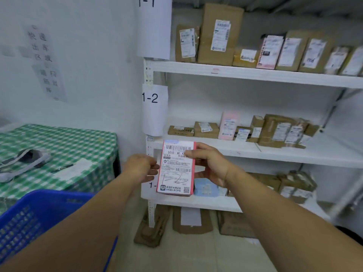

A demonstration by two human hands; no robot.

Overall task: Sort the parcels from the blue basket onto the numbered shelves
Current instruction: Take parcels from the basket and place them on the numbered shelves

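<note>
The parcel [176, 169], a flat pink-edged box with a white shipping label facing the camera, is held upright in the air in front of the shelves [255, 74], covering part of the lowest number sign.

The right hand [212, 165], at 3 o'clock from it, grips its right edge, with the thumb on the label and the fingers curled behind. The left hand [140, 166], at 9 o'clock, has loosely curled fingers reaching the left edge. Whether they pinch it or only touch it I cannot tell.

At 12 o'clock from the parcel a paper sign reading 1-2 [152, 98] hangs on the shelf post, and higher up is another sign reading 1-1 [149, 1].

Brown boxes [218, 34] stand in rows on the top and middle shelves, with a pink box [228, 125] among the middle ones. At 3 o'clock, behind the right hand, a pale blue packet [205, 187] lies on the lower shelf. Flattened cardboard [192, 220] lies on the floor at 6 o'clock.

The blue basket [39, 213] sits at 8 o'clock under the left forearm. A table with a green checked cloth [68, 142] stands at 9 o'clock, and a pen [61, 168] and a white slip [76, 168] lie on it.
</note>
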